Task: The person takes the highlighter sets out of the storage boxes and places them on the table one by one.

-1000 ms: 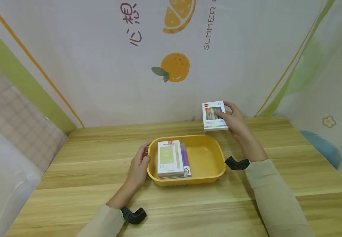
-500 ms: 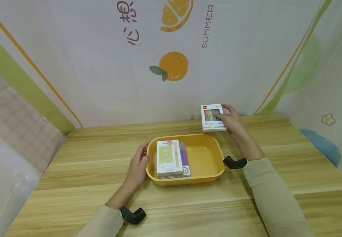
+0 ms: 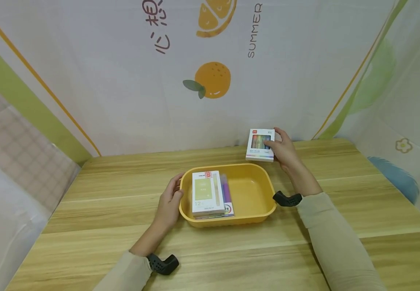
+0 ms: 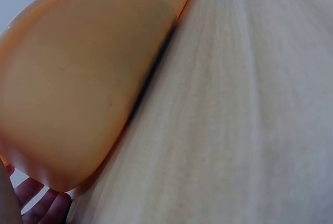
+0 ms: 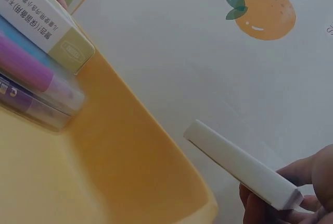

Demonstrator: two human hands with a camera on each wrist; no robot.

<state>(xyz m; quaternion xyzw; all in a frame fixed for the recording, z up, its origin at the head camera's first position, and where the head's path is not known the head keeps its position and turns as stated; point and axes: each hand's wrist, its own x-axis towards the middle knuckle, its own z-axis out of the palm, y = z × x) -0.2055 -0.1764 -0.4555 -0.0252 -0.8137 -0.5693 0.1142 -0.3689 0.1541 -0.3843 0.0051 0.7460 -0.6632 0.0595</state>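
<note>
A yellow plastic tray (image 3: pixel 255 212) sits mid-table, holding a white and green box (image 3: pixel 207 193) stacked on a purple pack (image 3: pixel 227 190) in its left half. My left hand (image 3: pixel 170 202) rests against the tray's left rim, fingers on the edge. My right hand (image 3: pixel 284 151) grips a white box of coloured pens (image 3: pixel 260 144) just beyond the tray's far right corner, low over the table. In the right wrist view the white box (image 5: pixel 242 165) shows edge-on above the tray rim (image 5: pixel 156 146). The left wrist view shows the tray's outer wall (image 4: pixel 78 88).
The wooden table (image 3: pixel 122 242) is enclosed by printed fabric walls (image 3: pixel 122 81) at the back and both sides. Bare wood lies in front of the tray and to its left and right.
My right hand has lowered the pen box toward the table behind the tray and tilted it flatter. The left hand has stayed on the tray rim.
</note>
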